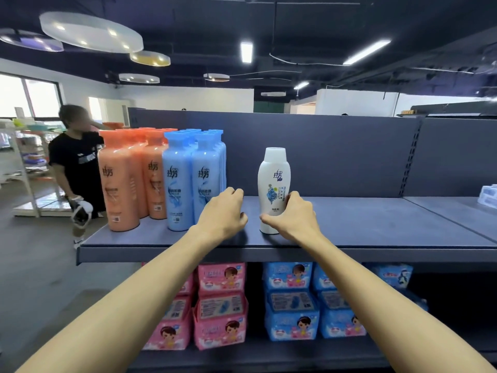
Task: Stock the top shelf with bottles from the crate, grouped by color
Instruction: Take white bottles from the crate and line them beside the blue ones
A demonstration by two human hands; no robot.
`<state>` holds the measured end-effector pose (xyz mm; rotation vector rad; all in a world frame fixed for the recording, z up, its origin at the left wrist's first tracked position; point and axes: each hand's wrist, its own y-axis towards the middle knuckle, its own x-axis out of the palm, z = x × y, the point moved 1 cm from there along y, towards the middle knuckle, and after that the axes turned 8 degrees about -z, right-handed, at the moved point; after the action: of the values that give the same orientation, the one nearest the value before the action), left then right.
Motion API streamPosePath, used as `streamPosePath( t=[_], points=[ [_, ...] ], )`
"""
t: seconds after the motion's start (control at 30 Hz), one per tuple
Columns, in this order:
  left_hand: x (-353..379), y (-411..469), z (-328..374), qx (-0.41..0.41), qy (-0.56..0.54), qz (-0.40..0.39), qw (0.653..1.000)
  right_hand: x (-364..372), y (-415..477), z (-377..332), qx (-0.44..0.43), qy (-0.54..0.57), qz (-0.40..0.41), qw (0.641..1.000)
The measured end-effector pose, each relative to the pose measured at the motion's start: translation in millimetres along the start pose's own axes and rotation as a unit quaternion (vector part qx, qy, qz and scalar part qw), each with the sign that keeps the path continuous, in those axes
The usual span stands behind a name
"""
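On the grey top shelf stand several orange bottles at the left and several blue bottles right beside them. A white bottle stands upright on the shelf, apart to the right of the blue group. My right hand wraps around the white bottle's lower part. My left hand hovers over the shelf between the blue bottles and the white bottle, fingers curled and holding nothing. The crate is out of view.
Pink packs and blue packs fill the lower shelf. A person in a black shirt stands at the shelf's left end. A pale blue box sits at the far right. The shelf's back panel rises behind.
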<state>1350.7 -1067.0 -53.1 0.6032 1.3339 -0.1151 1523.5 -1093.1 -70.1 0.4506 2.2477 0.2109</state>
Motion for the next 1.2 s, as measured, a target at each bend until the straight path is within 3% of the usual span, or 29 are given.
streamPosePath(
  t=[0.33,0.57,1.2],
  points=[
    [22.0,9.9,5.9,-0.069,0.032,0.022,0.997,18.2,47.9,-3.8,-0.013,0.037,-0.040,0.998],
    [30.3,28.1,11.1,-0.090,-0.004,0.033,0.995,37.0,91.1,-3.3,-0.020,0.044,-0.048,0.998],
    [53.0,70.2,4.8,-0.130,0.019,-0.023,0.991,88.1,180.4,-13.8,-0.030,0.076,-0.073,0.994]
  ],
)
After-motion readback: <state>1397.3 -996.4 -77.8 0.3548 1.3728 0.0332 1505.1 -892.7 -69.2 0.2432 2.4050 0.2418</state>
